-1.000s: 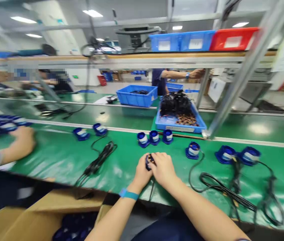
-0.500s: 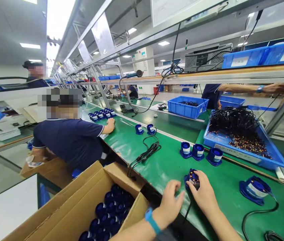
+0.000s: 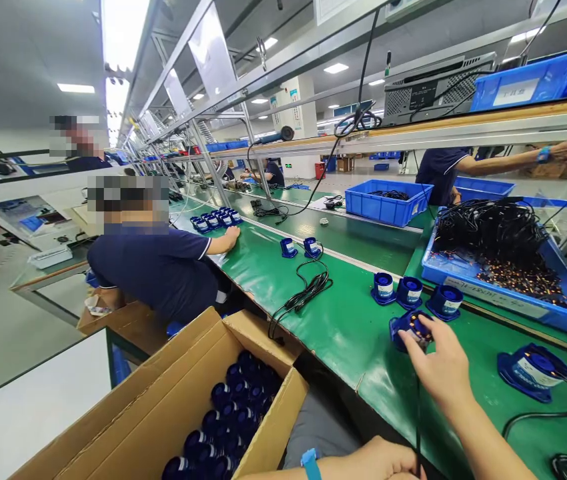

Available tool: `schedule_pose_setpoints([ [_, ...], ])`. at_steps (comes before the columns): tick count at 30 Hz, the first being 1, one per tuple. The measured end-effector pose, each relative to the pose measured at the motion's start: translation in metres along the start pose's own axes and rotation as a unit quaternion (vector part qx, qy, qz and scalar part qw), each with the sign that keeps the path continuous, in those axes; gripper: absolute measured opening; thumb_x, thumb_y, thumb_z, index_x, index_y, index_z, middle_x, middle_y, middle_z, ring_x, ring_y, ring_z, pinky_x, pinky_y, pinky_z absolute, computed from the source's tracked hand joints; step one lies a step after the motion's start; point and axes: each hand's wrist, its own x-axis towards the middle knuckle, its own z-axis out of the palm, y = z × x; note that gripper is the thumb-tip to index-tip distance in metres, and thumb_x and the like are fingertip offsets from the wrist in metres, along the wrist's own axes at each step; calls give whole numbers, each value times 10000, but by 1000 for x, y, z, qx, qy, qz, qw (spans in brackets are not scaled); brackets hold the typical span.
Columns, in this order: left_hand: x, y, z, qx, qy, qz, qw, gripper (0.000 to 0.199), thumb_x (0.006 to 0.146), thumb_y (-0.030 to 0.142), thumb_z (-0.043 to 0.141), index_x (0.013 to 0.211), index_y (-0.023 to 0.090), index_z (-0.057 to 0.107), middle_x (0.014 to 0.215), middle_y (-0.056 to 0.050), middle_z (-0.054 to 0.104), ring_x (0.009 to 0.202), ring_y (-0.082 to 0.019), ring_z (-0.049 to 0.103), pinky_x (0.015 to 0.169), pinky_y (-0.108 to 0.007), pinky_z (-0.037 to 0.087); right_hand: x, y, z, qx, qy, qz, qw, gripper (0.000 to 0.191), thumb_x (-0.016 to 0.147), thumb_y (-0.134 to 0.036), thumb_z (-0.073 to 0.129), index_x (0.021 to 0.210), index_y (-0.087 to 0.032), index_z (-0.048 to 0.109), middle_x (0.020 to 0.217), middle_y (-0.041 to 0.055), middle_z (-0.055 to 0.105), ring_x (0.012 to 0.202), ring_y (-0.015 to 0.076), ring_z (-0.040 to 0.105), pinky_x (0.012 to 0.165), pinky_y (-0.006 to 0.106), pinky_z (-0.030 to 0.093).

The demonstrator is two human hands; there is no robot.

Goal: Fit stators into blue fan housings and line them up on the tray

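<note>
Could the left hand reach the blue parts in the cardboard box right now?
Probably yes: the cardboard box is open, its blue parts uncovered. The left hand, by the black cord, would likely just have to clear the box's edge.

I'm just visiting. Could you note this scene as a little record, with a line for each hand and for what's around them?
Right hand: thumb and fingers grip a blue part
Left hand: at the bottom edge, by the black cord below that part; grip unclear
Just beyond: three similar parts on the green bench
Farther right: a corded part
Blue tray: black cords with coppery ends
Cardboard box: many blue pieces
Co-worker's hand: near a cluster of blue parts
</note>
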Motion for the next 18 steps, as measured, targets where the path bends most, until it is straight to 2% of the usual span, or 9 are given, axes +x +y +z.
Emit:
schedule_pose_setpoints([
  [2, -2, 28, 3, -81, -22, 9, 996, 727, 766, 841, 585, 992, 163, 720, 937, -75, 700, 802, -154, 619, 783, -264, 502, 4, 9, -7, -8, 19, 17, 1000, 522, 916, -615, 597, 1180, -166, 623, 1148, 156, 679, 1135, 321, 623, 992, 475, 504],
  [3, -2, 41, 4, -128, -22, 1, 992, 732, 720, 839, 643, 967, 154, 713, 915, -80, 697, 763, -146, 610, 774, -270, 505, 2, 15, -7, -10, 6, 26, 1000, 519, 912, -617, 589, 1165, -166, 626, 1133, 157, 683, 1119, 324, 627, 982, 482, 507],
  [5, 1, 60, 7, -225, 3, -42, 973, 762, 584, 843, 749, 882, 145, 676, 832, -79, 687, 657, -133, 595, 734, -291, 514, -9, 29, -1, -9, -51, 51, 997, 503, 920, -618, 540, 1129, -169, 630, 1095, 156, 690, 1058, 323, 645, 935, 489, 525],
  [8, 7, 72, 10, -311, 31, -103, 944, 789, 442, 804, 843, 816, 150, 610, 732, -57, 666, 530, -101, 556, 641, -257, 479, -28, 44, 11, -9, -123, 93, 988, 483, 913, -582, 522, 1149, -170, 610, 1126, 155, 683, 1042, 313, 650, 920, 486, 534],
  [10, 9, 73, 13, -319, 23, -109, 941, 774, 461, 780, 856, 825, 147, 599, 727, -58, 672, 526, -94, 563, 631, -236, 459, -33, 46, 15, -11, -141, 114, 983, 482, 880, -540, 571, 1190, -172, 585, 1184, 151, 669, 1087, 306, 637, 950, 477, 525],
  [14, 7, 80, 17, -325, 7, -87, 942, 725, 547, 741, 852, 881, 151, 596, 733, -71, 694, 587, -135, 626, 723, -299, 511, -21, 40, 8, -17, -188, 138, 972, 438, 824, -452, 611, 1159, -171, 581, 1167, 144, 672, 1074, 301, 640, 945, 463, 522],
  [16, 5, 86, 17, -320, -1, -71, 945, 710, 565, 727, 855, 893, 144, 616, 758, -83, 707, 633, -140, 643, 747, -292, 510, -11, 35, 0, -16, -174, 139, 975, 421, 829, -469, 607, 1127, -171, 589, 1127, 142, 680, 1032, 298, 648, 917, 456, 528],
  [18, 4, 89, 16, -303, -24, -64, 951, 712, 563, 720, 862, 908, 131, 657, 815, -96, 720, 692, -134, 654, 763, -267, 506, -5, 33, -8, -11, -116, 124, 985, 449, 849, -523, 609, 1129, -173, 587, 1116, 141, 675, 1018, 292, 643, 911, 447, 526],
])
